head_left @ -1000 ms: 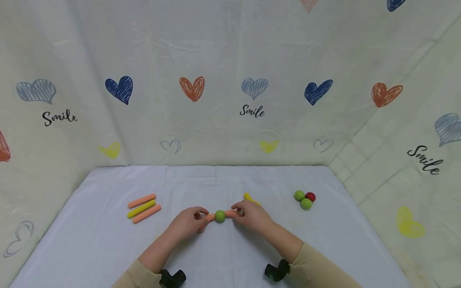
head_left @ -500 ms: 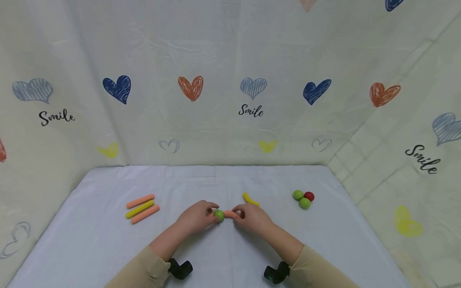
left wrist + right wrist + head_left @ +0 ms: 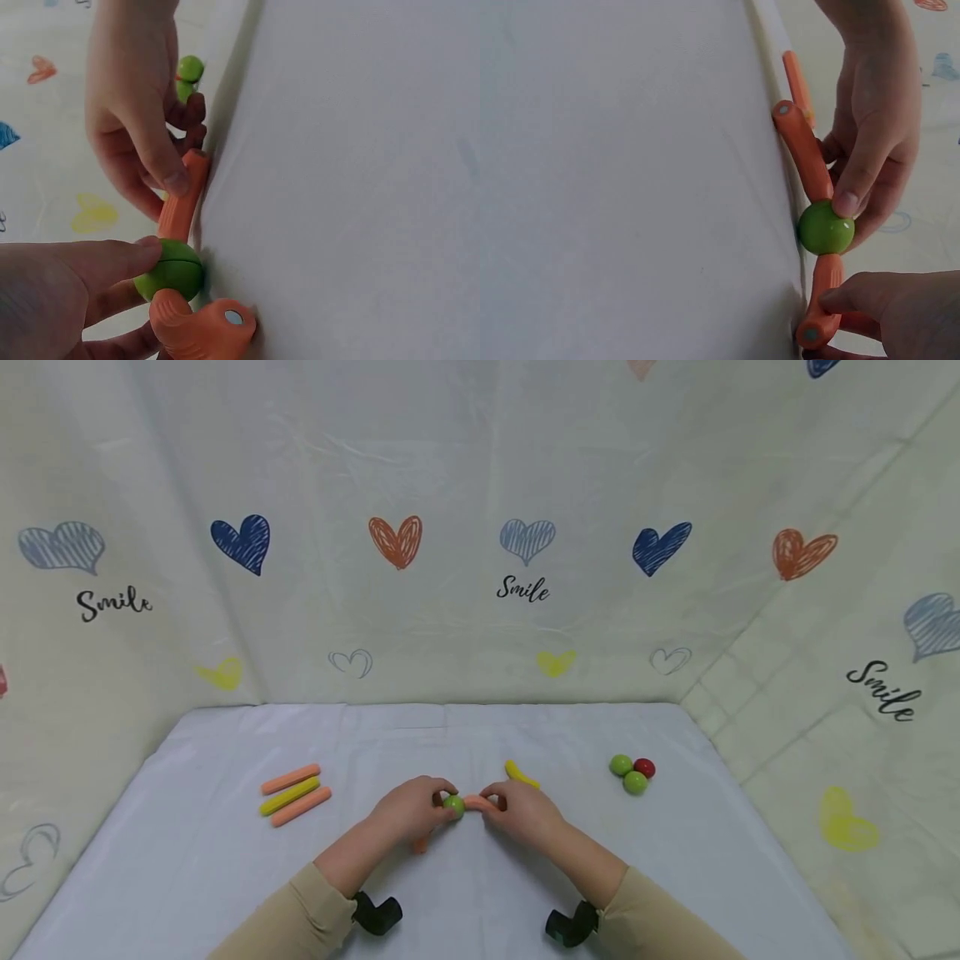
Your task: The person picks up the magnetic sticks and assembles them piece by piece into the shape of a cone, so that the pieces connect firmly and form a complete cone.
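Observation:
My left hand [image 3: 408, 808] pinches a green ball [image 3: 453, 807] between thumb and fingers at the middle of the table. On the ball's right side, a curved orange toy stick [image 3: 826, 277] meets it end-on, and my right hand [image 3: 525, 810] grips that stick near its outer end. A second curved orange stick [image 3: 806, 154] meets the ball on the opposite side, under my left hand. In the left wrist view this second stick [image 3: 202, 330] bends toward the camera and shows a silvery disc at its end. From the head, most of it is hidden by the left hand.
Beyond the right hand lies a curved yellow stick [image 3: 521, 775]. Two straight orange sticks [image 3: 301, 807] lie at the left with a straight yellow stick [image 3: 289, 797] between them. Two green balls [image 3: 635, 783] and a red ball [image 3: 644, 768] cluster at the right on the white tablecloth [image 3: 645, 868].
My left hand has moved right, from the left orange stick onto the green ball, and now pinches it. The right hand stays on its stick with hardly any movement.

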Demonstrator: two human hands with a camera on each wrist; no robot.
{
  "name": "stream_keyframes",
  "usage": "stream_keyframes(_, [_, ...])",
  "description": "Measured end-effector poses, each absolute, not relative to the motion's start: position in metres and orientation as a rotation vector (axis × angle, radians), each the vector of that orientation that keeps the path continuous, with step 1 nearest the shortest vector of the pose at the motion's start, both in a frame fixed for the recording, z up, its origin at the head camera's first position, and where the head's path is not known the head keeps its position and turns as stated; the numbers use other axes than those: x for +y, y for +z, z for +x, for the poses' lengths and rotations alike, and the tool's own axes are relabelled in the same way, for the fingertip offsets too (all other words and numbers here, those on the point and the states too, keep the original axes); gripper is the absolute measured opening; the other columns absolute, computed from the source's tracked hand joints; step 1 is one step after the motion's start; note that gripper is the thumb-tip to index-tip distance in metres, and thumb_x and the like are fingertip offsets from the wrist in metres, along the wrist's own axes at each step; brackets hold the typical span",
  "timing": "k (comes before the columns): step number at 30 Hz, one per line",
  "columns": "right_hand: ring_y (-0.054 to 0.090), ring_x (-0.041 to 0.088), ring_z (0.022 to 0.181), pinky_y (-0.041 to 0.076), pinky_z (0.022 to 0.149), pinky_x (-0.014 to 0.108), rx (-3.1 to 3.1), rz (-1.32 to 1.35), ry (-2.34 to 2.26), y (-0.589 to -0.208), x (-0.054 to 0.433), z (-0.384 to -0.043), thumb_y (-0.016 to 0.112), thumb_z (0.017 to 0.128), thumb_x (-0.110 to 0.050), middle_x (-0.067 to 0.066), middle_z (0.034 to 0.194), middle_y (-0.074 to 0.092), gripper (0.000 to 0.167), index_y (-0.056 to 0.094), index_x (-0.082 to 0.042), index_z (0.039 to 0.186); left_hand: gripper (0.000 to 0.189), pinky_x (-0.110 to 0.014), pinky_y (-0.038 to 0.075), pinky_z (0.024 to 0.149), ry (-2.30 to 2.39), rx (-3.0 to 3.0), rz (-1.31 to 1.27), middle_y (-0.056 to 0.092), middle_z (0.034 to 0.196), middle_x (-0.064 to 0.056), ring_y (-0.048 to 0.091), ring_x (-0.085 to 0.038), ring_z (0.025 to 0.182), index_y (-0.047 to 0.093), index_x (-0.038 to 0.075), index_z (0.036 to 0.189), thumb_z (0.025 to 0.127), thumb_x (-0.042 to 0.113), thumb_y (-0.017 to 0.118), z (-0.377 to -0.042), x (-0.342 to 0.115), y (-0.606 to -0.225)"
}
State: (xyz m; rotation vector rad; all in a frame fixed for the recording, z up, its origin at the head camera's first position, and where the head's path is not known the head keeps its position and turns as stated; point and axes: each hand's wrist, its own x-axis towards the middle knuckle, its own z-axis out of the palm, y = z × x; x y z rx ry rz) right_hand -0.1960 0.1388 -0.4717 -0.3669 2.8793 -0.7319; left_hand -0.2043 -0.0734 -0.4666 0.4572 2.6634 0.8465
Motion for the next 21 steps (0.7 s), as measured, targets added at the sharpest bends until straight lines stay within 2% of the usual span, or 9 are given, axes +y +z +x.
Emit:
stream_keyframes(9, [0.05,0.007,0.062,0.043,0.058,0.026,2.902,-0.457,-0.773,-0.474,0.136,-0.205,0.068,0.089,-0.053,-0.01,0.069,0.056,0.039,0.077,-0.02,0.109,0.036,-0.039,0.048,0.073,0.854,2.726,0.393,0.061,0.098,-0.003,0.056,-0.016,0.079,0.068,0.015,0.121,0.09,0.034,0.073,-0.198,-0.076,-0.466])
stream_keyframes(15, [0.053,0.008,0.07,0.045,0.062,0.027,2.893,-0.482,-0.771,-0.473,0.131,-0.211,0.072,0.09,-0.04,-0.009,0.079,0.061,0.027,0.077,-0.022,0.11,0.037,-0.045,0.05,0.081,0.903,2.72,0.352,0.063,0.107,-0.007,0.06,-0.021,0.092,0.068,0.016,0.121,0.089,0.033,0.074,-0.196,-0.079,-0.469])
stream_keyframes(21, [0.053,0.008,0.073,0.046,0.062,0.026,2.855,-0.511,-0.775,-0.471,0.125,-0.217,0.073,0.092,-0.031,-0.007,0.089,0.064,0.024,0.077,-0.021,0.113,0.036,-0.043,0.05,0.077,0.937,2.704,0.286,0.064,0.106,-0.006,0.059,-0.019,0.089,0.068,0.018,0.121,0.09,0.034,0.073,-0.191,-0.081,-0.47])
